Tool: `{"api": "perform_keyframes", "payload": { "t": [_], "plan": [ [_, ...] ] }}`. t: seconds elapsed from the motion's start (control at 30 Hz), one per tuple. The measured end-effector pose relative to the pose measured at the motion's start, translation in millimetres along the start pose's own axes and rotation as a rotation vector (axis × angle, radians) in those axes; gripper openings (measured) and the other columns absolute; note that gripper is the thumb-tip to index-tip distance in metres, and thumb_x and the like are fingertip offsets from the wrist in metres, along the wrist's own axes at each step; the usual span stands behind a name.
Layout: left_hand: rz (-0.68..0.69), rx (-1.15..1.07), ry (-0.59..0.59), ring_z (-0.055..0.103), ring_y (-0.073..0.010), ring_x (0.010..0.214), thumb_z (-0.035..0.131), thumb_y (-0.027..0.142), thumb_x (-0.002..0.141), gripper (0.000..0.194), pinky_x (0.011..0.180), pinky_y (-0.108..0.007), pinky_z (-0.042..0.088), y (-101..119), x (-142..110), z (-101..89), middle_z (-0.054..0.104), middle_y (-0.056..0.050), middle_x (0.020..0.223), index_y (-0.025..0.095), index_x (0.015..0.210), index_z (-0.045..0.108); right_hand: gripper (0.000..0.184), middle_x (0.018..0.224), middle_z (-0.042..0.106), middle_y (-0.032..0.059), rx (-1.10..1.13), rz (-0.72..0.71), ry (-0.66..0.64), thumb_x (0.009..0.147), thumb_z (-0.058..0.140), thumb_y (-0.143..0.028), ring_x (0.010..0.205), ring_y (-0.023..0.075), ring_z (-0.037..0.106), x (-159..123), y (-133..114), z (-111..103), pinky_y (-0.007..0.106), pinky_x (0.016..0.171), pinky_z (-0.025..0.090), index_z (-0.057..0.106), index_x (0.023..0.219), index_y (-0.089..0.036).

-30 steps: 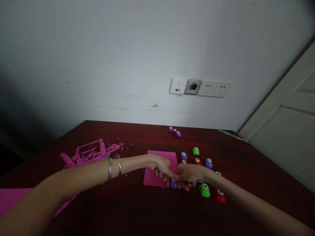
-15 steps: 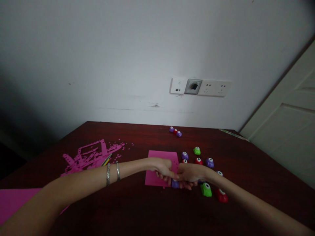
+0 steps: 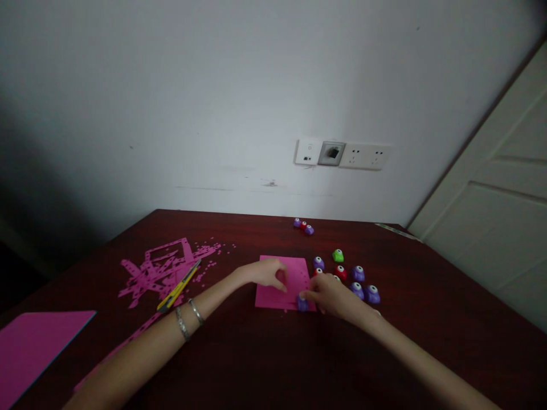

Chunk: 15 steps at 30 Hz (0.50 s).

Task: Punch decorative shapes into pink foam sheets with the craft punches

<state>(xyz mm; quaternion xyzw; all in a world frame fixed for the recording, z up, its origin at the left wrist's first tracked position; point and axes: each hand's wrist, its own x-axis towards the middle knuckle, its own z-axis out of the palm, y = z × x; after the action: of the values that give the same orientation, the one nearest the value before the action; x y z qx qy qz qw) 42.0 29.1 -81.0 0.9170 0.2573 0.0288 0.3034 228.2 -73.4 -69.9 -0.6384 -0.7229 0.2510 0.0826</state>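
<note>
A square sheet of pink paper (image 3: 273, 296) lies on the table in front of me. At its lower right edge sits a purple paper punch (image 3: 302, 303). My right hand (image 3: 331, 293) grips this punch from the right, thumb and fingers at its top and side. Over the upper middle of the sheet is my left hand (image 3: 268, 272), its fingers curved, with a gap between thumb and forefinger and nothing seen in it. A few small punched holes show near the sheet's right side. Some punches behind my right hand are partly hidden by it.
More punches stand right of the sheet, among them a green punch (image 3: 338, 255) and a purple punch (image 3: 358, 274). Left lie pink paper scraps (image 3: 149, 273), a yellow utility knife (image 3: 179, 286) and a larger pink sheet (image 3: 38, 347). Three punches (image 3: 303, 225) sit near the wall.
Both hands were together over the punch at the sheet's edge. My left hand has moved away up and left, and its fingers have opened. My right hand stays at the punch.
</note>
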Motion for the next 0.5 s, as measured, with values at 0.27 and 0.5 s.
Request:
{"api": "perform_keyframes", "payload": {
  "t": [0.27, 0.5],
  "plan": [
    [-0.014, -0.017, 0.009, 0.05, -0.0135, 0.076, 0.068, 0.03, 0.067, 0.032, 0.065, -0.022, 0.038, -10.8, -4.9, 13.0, 0.056, -0.002, 0.088, 0.016, 0.095, 0.06, 0.048, 0.071, 0.066, 0.0124, -0.267, 0.053, 0.224, 0.086, 0.037, -0.053, 0.068, 0.024, 0.063, -23.6, -9.9, 28.9, 0.028, 0.056, 0.038, 0.062, 0.072, -0.015],
    [0.009, -0.015, 0.009, 0.048, -0.0134, 0.077, 0.067, 0.03, 0.069, 0.031, 0.068, -0.022, 0.037, -13.7, -6.2, 15.0, 0.053, -0.002, 0.088, 0.016, 0.095, 0.059, 0.04, 0.081, 0.068, 0.0158, -0.342, 0.094, 0.189, 0.087, 0.038, -0.044, 0.076, 0.0301, 0.065, -27.5, -17.1, 45.3, 0.031, 0.057, 0.041, 0.062, 0.088, -0.012]
  ]
}}
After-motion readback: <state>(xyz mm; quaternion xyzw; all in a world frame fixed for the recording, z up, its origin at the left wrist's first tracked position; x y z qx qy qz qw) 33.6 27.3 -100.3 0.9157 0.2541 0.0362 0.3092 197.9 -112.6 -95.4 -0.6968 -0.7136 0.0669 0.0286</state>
